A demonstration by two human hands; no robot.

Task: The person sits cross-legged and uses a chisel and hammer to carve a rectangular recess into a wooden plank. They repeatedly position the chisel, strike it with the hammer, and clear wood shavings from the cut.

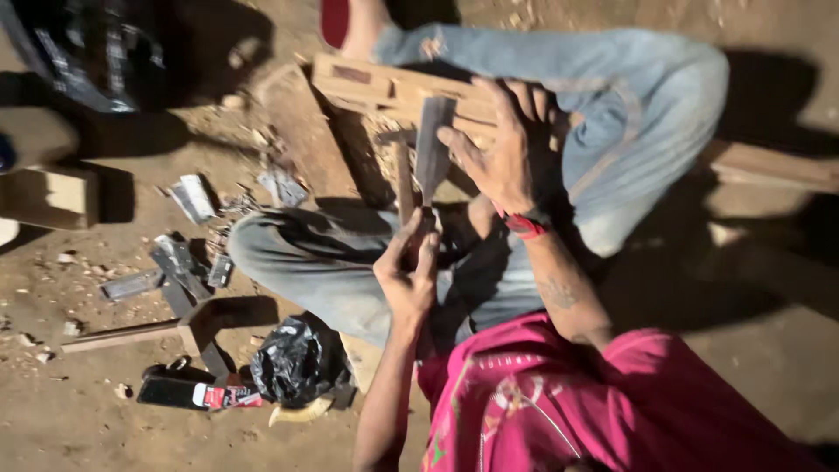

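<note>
At lower centre, the handle (405,188) of a broad blade (432,149) is gripped in the closed left hand (408,271). The right hand (504,149) is pressed flat, fingers spread, on the plank (384,87) at upper centre. The blade should be kept steady and the fingers clear of its edge.

Under my right hand (511,149) I see pale, matt wood in the plank (393,87) and dull grey metal in the blade (432,144). Left of my left hand (409,271), the bag (297,360) is glossy, crinkled black plastic on the rough, dusty floor (52,419). My jeans (629,96) are faded, soft cloth.
</note>
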